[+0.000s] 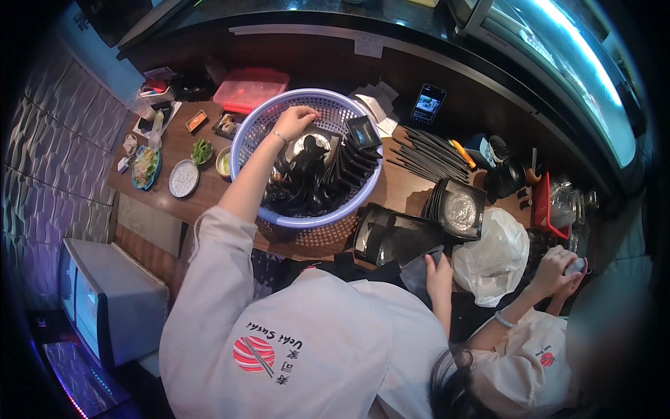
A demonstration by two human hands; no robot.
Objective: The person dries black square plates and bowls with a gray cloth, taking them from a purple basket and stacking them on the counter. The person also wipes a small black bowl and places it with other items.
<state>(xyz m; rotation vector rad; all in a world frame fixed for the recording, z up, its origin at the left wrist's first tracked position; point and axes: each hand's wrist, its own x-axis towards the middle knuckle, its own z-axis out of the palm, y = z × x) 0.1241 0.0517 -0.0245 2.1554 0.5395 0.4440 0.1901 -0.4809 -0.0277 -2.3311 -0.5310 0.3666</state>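
Observation:
My left hand (294, 124) is over a purple plastic basket (243, 118), its fingers bent; whether they pinch anything small cannot be made out. Below it in the basket lie a square dark plate with a speckled centre (334, 140), a pile of black spoons (314, 191) and, along the right side, a row of small square black dishes (356, 162). My right hand (438, 272) grips a dark grey cloth (417, 268), which touches the near edge of a black rectangular plate (403, 235).
Black chopsticks (429, 154), stacked square plates (460, 209) and a white plastic bag (492, 256) lie to the right. Beyond the bag, a co-worker's hands (562, 269) hold a small object. Bowls of food, a speckled plate (183, 178) and a red lidded container (251, 89) stand left.

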